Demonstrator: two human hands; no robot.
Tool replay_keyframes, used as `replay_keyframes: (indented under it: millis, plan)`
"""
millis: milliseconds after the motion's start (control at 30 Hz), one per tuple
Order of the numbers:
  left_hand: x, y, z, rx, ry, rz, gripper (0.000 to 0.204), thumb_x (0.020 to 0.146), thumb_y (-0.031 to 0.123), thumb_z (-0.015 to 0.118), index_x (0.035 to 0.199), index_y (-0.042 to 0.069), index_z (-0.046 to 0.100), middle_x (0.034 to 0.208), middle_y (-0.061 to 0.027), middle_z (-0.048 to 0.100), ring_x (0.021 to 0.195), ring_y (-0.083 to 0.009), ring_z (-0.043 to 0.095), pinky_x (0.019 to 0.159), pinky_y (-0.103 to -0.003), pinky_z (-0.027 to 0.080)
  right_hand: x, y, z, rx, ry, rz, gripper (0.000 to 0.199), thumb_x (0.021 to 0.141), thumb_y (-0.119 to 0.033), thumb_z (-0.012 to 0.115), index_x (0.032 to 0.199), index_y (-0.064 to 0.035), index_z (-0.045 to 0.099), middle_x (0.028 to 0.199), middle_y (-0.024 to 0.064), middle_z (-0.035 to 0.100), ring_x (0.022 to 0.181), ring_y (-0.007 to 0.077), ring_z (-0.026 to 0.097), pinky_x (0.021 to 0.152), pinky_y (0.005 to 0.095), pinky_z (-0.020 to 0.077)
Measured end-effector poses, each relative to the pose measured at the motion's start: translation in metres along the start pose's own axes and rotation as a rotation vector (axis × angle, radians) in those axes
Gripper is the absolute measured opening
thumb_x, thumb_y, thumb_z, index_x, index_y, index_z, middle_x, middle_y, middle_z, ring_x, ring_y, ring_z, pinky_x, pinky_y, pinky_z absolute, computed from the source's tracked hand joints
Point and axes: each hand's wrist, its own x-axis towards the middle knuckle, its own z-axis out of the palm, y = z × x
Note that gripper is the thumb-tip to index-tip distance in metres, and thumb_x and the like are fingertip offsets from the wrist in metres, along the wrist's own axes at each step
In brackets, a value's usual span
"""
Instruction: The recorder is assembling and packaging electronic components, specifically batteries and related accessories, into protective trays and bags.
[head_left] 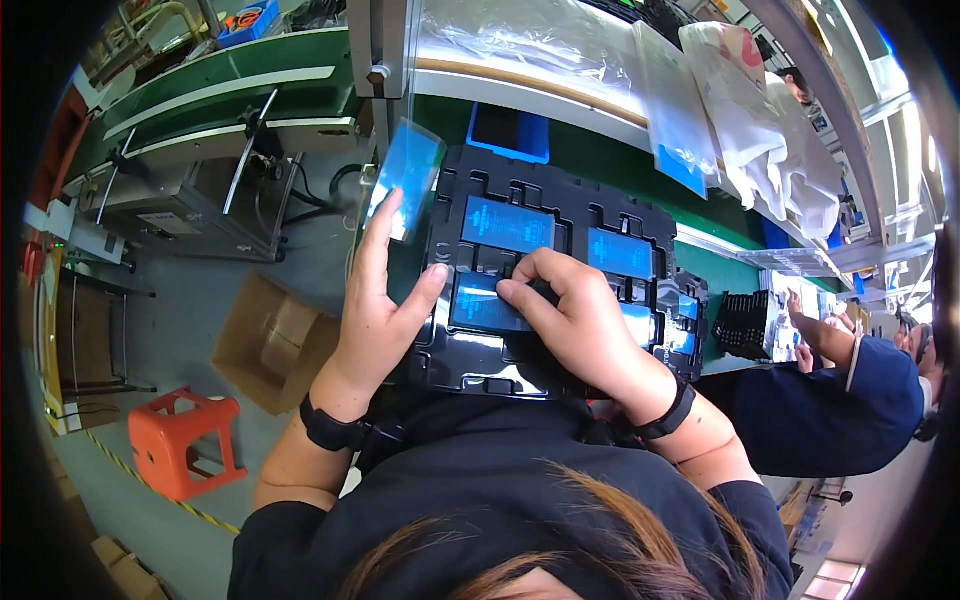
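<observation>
A black moulded tray (pixel 480 365) lies before me, with several flat rectangular pieces in its pockets, their faces glossy blue. My right hand (pixel 580 310) bends over the near-left blue-faced piece (pixel 480 302). Its thumb and index finger close together at that piece's upper right; whatever they pinch is hidden. Left of the tray, my left hand (pixel 375 300) has its fingers stretched up and its thumb spread toward the tray edge. A translucent blue sheet (pixel 415 165) stands tilted at its fingertips, which overlap it. Whether the fingers grip the sheet is unclear. Two more blue-faced pieces, the far-left one (pixel 508 225) and the far-right one (pixel 620 253), lie farther back.
Beyond the tray sits a blue bin (pixel 510 135) on the green work surface. Clear plastic bags (pixel 680 110) hang at the back right. A person (pixel 840 400) works at the right, by a black stack (pixel 745 325). An orange stool (pixel 185 440) and cardboard box (pixel 270 340) stand at left.
</observation>
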Motion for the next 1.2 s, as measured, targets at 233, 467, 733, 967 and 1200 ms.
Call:
replay_keyframes:
  millis: [233, 467, 733, 967, 1200]
  plan:
    - [-0.002, -0.003, 0.002, -0.106, -0.003, -0.049, 0.061, 0.082, 0.013, 0.061, 0.134, -0.002, 0.033, 0.132, -0.0193, 0.042, 0.123, -0.0272, 0.041, 0.103, -0.035, 0.029, 0.002, 0.001, 0.001, -0.068, -0.015, -0.016, 0.018, 0.081, -0.019, 0.063, 0.081, -0.0022, 0.057, 0.070, 0.0164, 0.058, 0.063, 0.0329, 0.058, 0.057, 0.0391, 0.0438]
    - [-0.001, -0.004, 0.002, -0.122, -0.009, -0.049, 0.061, 0.082, 0.014, 0.061, 0.134, -0.002, 0.033, 0.130, -0.0195, 0.043, 0.122, -0.0274, 0.042, 0.102, -0.035, 0.030, 0.004, -0.001, 0.000, -0.054, -0.020, -0.002, 0.019, 0.081, -0.020, 0.062, 0.080, -0.0020, 0.056, 0.067, 0.0163, 0.057, 0.062, 0.0325, 0.058, 0.056, 0.0390, 0.0430]
    - [-0.001, -0.005, 0.002, -0.122, -0.014, -0.053, 0.061, 0.082, 0.015, 0.060, 0.134, -0.003, 0.033, 0.132, -0.0197, 0.041, 0.123, -0.0278, 0.040, 0.103, -0.035, 0.029, 0.004, -0.003, 0.000, -0.084, -0.020, 0.001, 0.019, 0.081, -0.020, 0.062, 0.079, -0.0020, 0.056, 0.067, 0.0162, 0.057, 0.061, 0.0321, 0.058, 0.056, 0.0390, 0.0429]
    - [-0.002, -0.007, 0.002, -0.139, -0.008, -0.044, 0.061, 0.082, 0.014, 0.061, 0.134, -0.003, 0.033, 0.132, -0.0198, 0.041, 0.123, -0.0275, 0.040, 0.103, -0.035, 0.029, 0.004, -0.005, 0.000, -0.108, -0.033, 0.016, 0.019, 0.081, -0.020, 0.062, 0.080, -0.0019, 0.056, 0.068, 0.0161, 0.058, 0.062, 0.0320, 0.058, 0.057, 0.0386, 0.0435]
    - [-0.001, -0.008, 0.002, -0.143, -0.006, -0.041, 0.061, 0.082, 0.014, 0.061, 0.134, -0.003, 0.033, 0.132, -0.0200, 0.042, 0.123, -0.0275, 0.041, 0.103, -0.035, 0.029, 0.004, -0.003, 0.001, -0.115, -0.026, -0.009, 0.019, 0.081, -0.020, 0.062, 0.080, -0.0024, 0.057, 0.069, 0.0162, 0.058, 0.063, 0.0325, 0.059, 0.058, 0.0388, 0.0441]
